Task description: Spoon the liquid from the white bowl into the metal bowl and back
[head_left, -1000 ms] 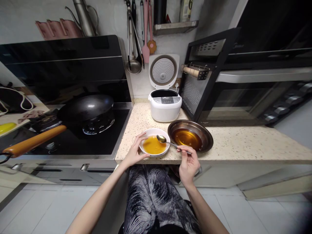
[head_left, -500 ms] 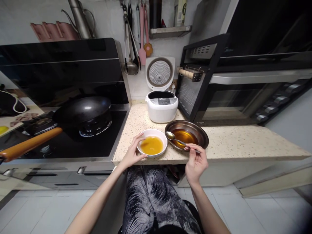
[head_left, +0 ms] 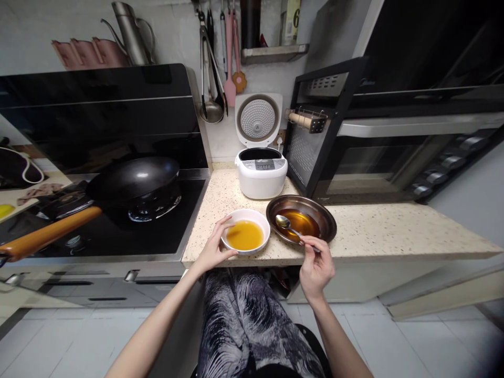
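My left hand [head_left: 214,247] grips the left rim of a white bowl [head_left: 266,223], thumb at the front and fingers over the edge. Yellow-orange liquid [head_left: 244,235] lies in this bowl, which rests on the counter. In my right hand [head_left: 318,265] a metal spoon [head_left: 283,222] is pinched by its handle. Its head is over the left part of a wide metal basin [head_left: 329,226] that holds darker amber liquid [head_left: 301,222]. The basin stands just right of the bowl. Whether the spoon carries any liquid I cannot make out.
A white rice cooker [head_left: 263,178] with its lid raised stands behind the bowls. To the left, a black wok [head_left: 134,178] with a wooden handle sits on the stove. A black rack [head_left: 334,121] and an oven [head_left: 386,163] rise at the right. Utensils [head_left: 212,68] hang behind.
The spoon's head has shifted right and slightly down, from the basin's left rim to further inside the basin. My left hand and the white bowl have stayed in place.
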A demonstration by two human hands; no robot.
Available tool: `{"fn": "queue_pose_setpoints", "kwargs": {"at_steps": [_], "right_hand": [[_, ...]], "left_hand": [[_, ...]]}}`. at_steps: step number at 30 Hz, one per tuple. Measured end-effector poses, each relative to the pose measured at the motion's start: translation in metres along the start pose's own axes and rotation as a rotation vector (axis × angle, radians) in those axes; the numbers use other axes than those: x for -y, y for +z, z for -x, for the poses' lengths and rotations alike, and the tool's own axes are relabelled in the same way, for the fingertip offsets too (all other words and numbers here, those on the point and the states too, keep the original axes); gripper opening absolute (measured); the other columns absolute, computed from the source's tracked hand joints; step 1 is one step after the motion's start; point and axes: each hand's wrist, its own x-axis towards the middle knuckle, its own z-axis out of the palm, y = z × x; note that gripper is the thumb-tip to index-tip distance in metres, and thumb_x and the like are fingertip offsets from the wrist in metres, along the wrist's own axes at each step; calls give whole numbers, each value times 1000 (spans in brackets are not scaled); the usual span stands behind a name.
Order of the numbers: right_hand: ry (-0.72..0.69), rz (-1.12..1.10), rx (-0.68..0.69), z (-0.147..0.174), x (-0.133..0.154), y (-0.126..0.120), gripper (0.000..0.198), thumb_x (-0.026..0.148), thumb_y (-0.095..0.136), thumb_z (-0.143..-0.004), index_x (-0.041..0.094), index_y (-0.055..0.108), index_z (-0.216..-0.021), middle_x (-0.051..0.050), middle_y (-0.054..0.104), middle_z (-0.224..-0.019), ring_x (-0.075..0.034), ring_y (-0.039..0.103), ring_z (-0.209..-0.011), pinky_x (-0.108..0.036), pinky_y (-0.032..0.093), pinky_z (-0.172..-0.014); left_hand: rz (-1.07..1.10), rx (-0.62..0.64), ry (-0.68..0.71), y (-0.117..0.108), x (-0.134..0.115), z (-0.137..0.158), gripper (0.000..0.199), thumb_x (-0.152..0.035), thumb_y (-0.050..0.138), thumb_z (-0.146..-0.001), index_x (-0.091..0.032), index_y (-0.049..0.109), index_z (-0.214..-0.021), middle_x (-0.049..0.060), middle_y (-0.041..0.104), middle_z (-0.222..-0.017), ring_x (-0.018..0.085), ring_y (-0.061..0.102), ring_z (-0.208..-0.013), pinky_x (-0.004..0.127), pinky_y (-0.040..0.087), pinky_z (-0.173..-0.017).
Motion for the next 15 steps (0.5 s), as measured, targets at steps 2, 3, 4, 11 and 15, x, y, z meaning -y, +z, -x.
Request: {"fn": "queue_pose_setpoints", "kwargs": {"at_steps": [2, 3, 4, 11, 15], "right_hand": [[-71, 38, 45, 1, -2, -2, 11, 24, 59, -102, 23, 70, -98, -5, 75, -92, -21, 73, -91, -39, 60, -84], [-107, 50, 65, 1, -2, -2, 12, 22, 58, -101, 23, 70, -98, -5, 76, -92, -21, 73, -91, -38, 60, -83], [-140, 58, 84, 1, -2, -3, 13, 19, 58, -101, 23, 70, -99, -5, 76, -92, -21, 73, -91, -38, 60, -83], [-371, 103, 217, -2, -7, -6, 24, 9, 59, -97, 24, 72, -110, -6, 78, -94, -21, 75, -89, -38, 62, -77], [-493, 140, 336, -2, -14, -11, 32, 6, 55, -96, 23, 73, -117, -8, 80, -99, -23, 77, -92, -41, 64, -78]], "left_hand": [[-2, 3, -2, 0, 0, 0, 76, -71, 72, -84, -25, 54, -142, 20, 41, -162, 41, 37, -154, 65, 32, -124], [-1, 2, -3, 0, 0, 0, 76, -71, 72, -84, -25, 54, -142, 20, 41, -162, 41, 37, -154, 65, 32, -124], [1, 3, -4, 0, 0, 0, 76, -71, 72, -84, -25, 54, -142, 20, 40, -162, 41, 37, -154, 65, 32, -124], [2, 7, 22, -1, -1, -1, 73, -69, 72, -86, -24, 54, -140, 20, 40, -162, 41, 37, -154, 65, 32, -124], [0, -1, 29, 0, -1, -1, 73, -68, 72, -86, -24, 53, -141, 21, 41, -161, 40, 37, -154, 65, 33, -123]]}}
